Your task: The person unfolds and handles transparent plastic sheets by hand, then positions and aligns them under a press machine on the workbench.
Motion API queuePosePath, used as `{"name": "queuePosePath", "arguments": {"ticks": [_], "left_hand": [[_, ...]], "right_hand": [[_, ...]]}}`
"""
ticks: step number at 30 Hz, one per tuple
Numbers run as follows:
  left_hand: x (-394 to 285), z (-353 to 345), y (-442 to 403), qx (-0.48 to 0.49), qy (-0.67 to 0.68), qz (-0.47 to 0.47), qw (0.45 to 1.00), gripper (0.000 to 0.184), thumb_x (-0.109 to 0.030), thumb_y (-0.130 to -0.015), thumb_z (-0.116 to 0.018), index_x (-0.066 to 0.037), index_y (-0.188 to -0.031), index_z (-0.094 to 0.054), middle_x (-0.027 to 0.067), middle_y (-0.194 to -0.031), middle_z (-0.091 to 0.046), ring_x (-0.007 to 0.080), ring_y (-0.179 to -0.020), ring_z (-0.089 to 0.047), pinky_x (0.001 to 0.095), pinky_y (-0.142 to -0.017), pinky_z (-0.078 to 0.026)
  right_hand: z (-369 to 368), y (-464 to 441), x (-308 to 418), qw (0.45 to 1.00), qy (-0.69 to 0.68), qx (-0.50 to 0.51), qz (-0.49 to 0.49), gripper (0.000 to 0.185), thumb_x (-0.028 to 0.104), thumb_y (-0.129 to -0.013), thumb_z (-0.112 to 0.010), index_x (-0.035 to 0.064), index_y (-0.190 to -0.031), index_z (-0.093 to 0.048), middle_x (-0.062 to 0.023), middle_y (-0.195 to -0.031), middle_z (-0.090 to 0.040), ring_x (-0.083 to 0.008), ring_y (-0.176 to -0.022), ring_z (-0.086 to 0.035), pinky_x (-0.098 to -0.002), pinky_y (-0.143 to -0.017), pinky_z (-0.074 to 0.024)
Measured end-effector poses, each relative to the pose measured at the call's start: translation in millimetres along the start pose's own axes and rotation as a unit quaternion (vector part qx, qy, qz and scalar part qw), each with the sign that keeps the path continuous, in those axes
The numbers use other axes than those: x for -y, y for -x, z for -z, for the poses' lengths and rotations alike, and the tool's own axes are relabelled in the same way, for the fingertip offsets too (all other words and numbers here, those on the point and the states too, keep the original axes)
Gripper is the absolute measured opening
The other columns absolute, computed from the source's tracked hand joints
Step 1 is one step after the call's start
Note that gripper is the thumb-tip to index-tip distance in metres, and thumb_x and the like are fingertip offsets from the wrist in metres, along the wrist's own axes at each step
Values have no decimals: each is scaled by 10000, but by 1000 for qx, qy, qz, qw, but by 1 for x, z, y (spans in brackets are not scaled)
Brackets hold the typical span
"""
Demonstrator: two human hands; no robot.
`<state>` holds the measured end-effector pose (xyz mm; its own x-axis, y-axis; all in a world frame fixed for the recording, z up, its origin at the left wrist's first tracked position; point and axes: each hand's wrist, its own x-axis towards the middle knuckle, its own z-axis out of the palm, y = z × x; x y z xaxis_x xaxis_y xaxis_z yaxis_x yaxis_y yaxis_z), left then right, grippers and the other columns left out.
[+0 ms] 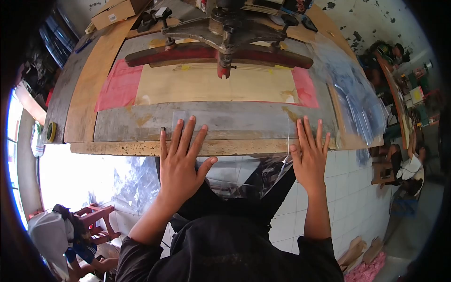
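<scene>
A clear plastic sheet (239, 123) lies on the front of the grey metal plate (155, 120) and hangs over the wooden table edge toward my lap. My left hand (182, 162) rests flat near the sheet's left side, fingers stretched out and apart. At its right edge my right hand (310, 157) lies with the fingers extended, touching the table's front edge. Neither hand is closed around anything. Beyond them, the press bar (188, 55), dark with red paint, hangs over a cream pad (211, 87) with pink strips at both ends.
Stacked clear plastic pieces (354, 94) lie at the table's right side. A cardboard box (117, 13) sits at the back left, and a tape roll (51, 132) on the left edge. Other people are at the lower left and far right. Plastic scraps (138, 181) lie on the floor.
</scene>
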<state>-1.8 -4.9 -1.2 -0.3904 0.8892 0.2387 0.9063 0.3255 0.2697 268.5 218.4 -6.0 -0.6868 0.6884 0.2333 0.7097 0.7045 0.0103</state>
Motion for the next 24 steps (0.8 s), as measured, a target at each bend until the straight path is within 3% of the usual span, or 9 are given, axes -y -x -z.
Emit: {"name": "queuePosePath", "arguments": {"ticks": [6, 8, 11, 15, 18, 22, 24], "left_hand": [[1, -4, 1, -11, 1, -10, 1000, 733, -484, -1023, -658, -167, -1654, -462, 131, -1760, -344, 387, -1635, -272, 615, -1323, -146], [1, -7, 2, -22, 18, -19, 999, 743, -474, -1021, -666, -143, -1653, -456, 154, -1761, -330, 416, -1633, -263, 606, -1320, -173], [-2, -8, 3, -23, 7, -20, 1000, 750, -463, -1020, -670, -129, -1653, -448, 173, -1762, -316, 439, -1629, -257, 602, -1315, -197], [-2, -11, 2, -38, -26, -27, 999, 761, -548, -1034, -637, -131, -1645, -459, 191, -1747, -335, 457, -1613, -282, 605, -1293, -246], [1, -11, 3, -32, -4, -30, 999, 776, -552, -1033, -633, -120, -1650, -448, 187, -1755, -322, 439, -1618, -281, 606, -1307, -203], [-2, -11, 6, -55, -49, -10, 997, 777, -568, -1031, -622, -120, -1643, -456, 199, -1742, -343, 367, -1622, -308, 620, -1325, -103], [-3, -14, 7, -61, -44, -6, 997, 774, -566, -1029, -626, -119, -1639, -461, 203, -1738, -351, 367, -1620, -312, 623, -1323, -107]], "right_hand": [[-15, -1, -5, 998, -50, -43, -25, 711, 580, -1154, -302, 116, -1683, -402, -124, -1781, -299, -404, -1667, -157, -626, -1327, -46], [-18, -3, -13, 988, -111, -69, -80, 689, 533, -1161, -331, 78, -1673, -402, -147, -1780, -291, -411, -1668, -143, -623, -1326, -36], [-8, -3, -3, 969, -194, -141, -57, 642, 444, -1157, -415, 55, -1667, -396, -164, -1764, -319, -415, -1660, -177, -617, -1328, -65], [2, -7, 24, 959, -239, -149, 28, 595, 373, -1140, -495, 62, -1644, -438, -144, -1746, -367, -380, -1639, -272, -595, -1325, -152], [-10, -10, 36, 982, -152, -92, 60, 516, 338, -1132, -526, 99, -1589, -541, -79, -1687, -483, -290, -1579, -417, -543, -1295, -282], [-10, -12, 38, 985, -153, -79, 18, 468, 336, -1135, -529, 132, -1550, -600, -42, -1655, -532, -258, -1572, -432, -547, -1299, -267], [-10, -13, 37, 986, -148, -77, 20, 467, 337, -1135, -531, 135, -1551, -601, -43, -1655, -533, -257, -1574, -431, -550, -1303, -255]]}}
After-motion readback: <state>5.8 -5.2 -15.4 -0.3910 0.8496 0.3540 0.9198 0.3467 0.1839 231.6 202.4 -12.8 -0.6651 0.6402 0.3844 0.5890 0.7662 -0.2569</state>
